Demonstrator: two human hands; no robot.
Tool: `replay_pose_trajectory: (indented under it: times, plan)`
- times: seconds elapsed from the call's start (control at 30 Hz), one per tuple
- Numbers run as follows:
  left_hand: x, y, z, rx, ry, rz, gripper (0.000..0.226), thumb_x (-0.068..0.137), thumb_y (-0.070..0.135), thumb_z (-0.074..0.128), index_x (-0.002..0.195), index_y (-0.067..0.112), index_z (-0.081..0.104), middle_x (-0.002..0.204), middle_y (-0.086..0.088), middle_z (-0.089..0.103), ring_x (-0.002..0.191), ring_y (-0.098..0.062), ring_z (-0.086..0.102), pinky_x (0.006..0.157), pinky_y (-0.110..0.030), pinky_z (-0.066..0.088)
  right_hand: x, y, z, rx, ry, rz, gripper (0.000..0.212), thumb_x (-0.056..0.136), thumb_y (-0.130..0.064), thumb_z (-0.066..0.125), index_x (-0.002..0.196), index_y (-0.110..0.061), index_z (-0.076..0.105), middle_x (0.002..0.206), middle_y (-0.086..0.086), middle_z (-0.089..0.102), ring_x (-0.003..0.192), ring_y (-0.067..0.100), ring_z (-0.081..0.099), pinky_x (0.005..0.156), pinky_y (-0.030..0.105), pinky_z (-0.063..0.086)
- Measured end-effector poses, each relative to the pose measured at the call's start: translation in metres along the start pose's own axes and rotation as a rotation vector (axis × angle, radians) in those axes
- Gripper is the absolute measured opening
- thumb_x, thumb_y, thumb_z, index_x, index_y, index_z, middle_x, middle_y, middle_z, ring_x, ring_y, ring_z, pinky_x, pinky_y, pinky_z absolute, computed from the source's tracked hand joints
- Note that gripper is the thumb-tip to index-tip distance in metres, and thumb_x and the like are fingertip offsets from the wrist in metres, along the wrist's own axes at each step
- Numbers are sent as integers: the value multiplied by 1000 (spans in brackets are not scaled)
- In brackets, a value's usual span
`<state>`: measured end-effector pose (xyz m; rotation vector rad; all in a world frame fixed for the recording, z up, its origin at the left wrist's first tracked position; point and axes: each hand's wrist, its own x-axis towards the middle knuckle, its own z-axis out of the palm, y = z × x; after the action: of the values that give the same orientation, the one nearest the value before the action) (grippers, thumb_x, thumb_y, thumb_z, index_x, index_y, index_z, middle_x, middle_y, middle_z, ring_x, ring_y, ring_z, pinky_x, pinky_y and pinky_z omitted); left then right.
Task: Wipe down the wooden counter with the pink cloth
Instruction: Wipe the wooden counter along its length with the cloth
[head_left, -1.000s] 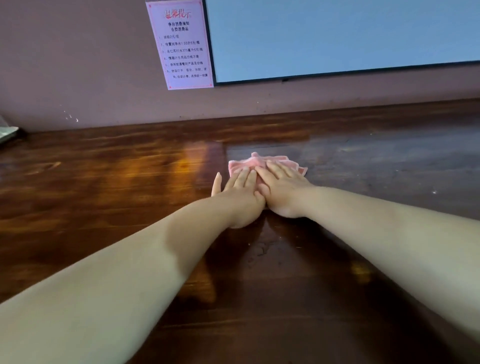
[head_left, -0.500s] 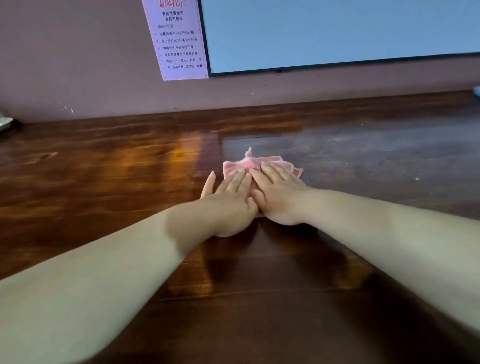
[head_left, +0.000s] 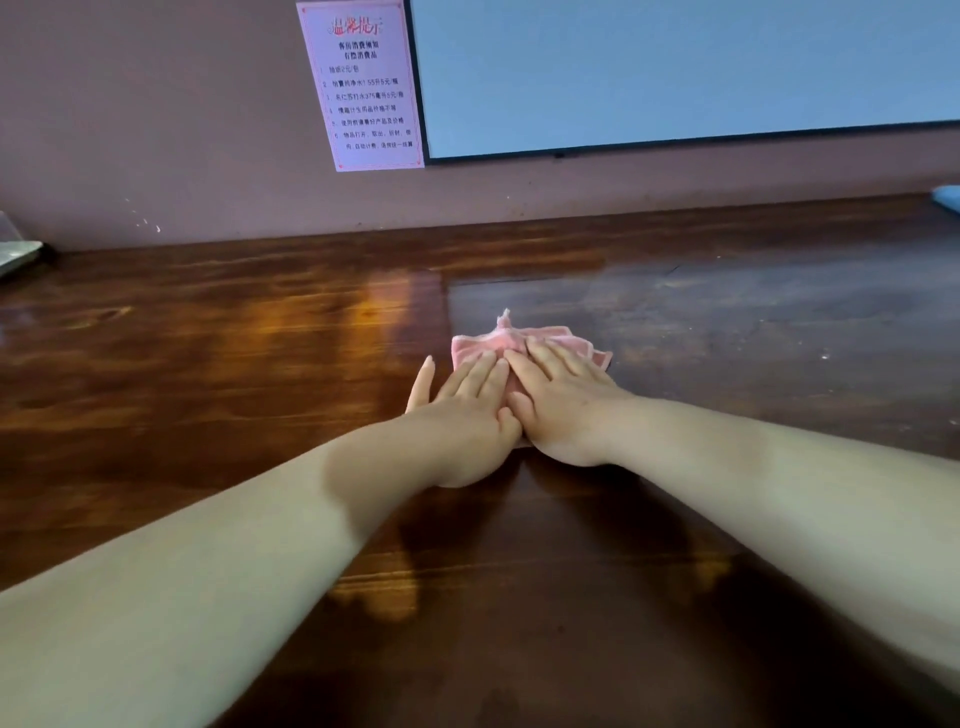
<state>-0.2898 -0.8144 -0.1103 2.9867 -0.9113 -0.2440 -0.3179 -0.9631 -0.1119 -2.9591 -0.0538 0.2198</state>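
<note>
While both arms reach forward, we press our left hand and right hand flat, fingers straight and side by side, on the pink cloth, which lies mid-way across the wooden counter below a wall notice.

Two bare hands press a pink cloth flat on a dark wooden counter, the left hand and right hand side by side, fingers straight. A printed notice hangs on the wall beside a pale screen.
</note>
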Motion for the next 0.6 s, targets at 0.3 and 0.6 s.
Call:
replay_pose_trajectory:
  times: [0.3, 0.6]
  plan:
    - [-7, 3, -5, -32, -5, -9, 60, 98, 37, 11, 152, 20, -7, 160, 6, -14, 143, -4, -19, 113, -45, -21, -6, -8, -4, 10, -6, 22, 60, 105, -44, 15, 159, -24, -4, 166, 6, -13, 153, 21, -14, 124, 41, -6]
    - [-1, 8, -11, -13, 12, -61, 59, 98, 34, 11, 152, 20, -6, 160, 6, -10, 144, -6, -15, 114, -47, -18, -1, -15, -13, 16, 39, 47, 58, 106, -41, 15, 159, -22, 2, 167, 5, -7, 153, 20, -8, 124, 40, -3]
